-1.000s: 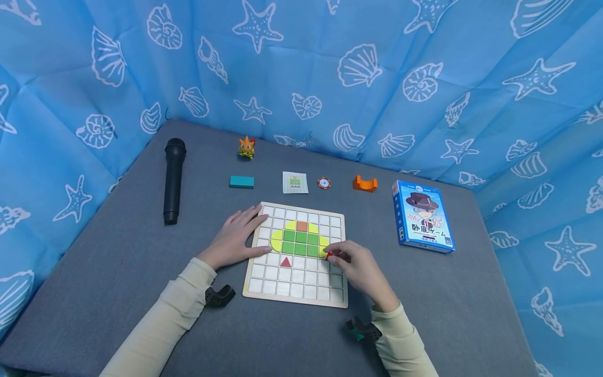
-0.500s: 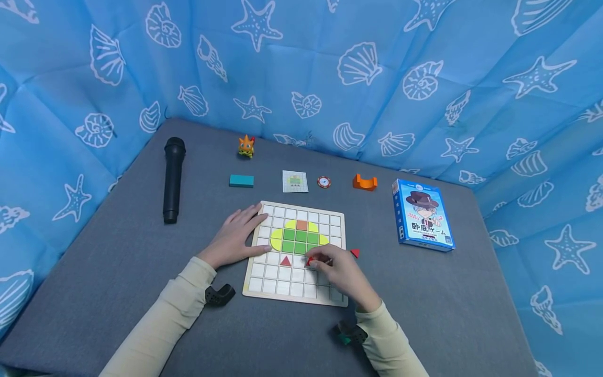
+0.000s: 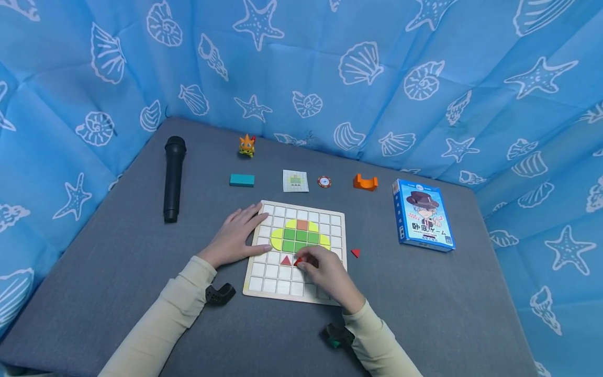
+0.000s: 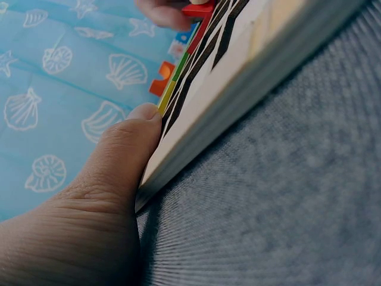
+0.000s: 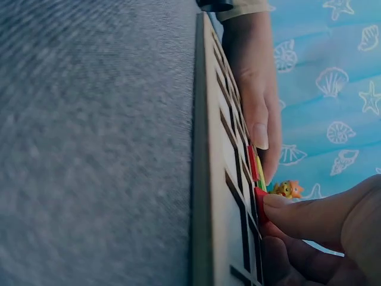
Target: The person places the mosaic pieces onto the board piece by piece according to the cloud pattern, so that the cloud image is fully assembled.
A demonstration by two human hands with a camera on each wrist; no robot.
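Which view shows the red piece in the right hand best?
The right wrist view: the red piece sits close up, pinched between fingertips at the board. The head view shows only a red sliver beside the right hand. The left wrist view shows it small, at the top edge.

Backdrop is a blue cloth [image 3: 301, 63] printed with white shells and starfish — it wraps round the back and both sides, creased and a bit saggy. It meets the grey fabric surface [image 3: 108, 272] along the far edge and hangs past it at the right. Light is soft and even — only faint shadows under stuff.
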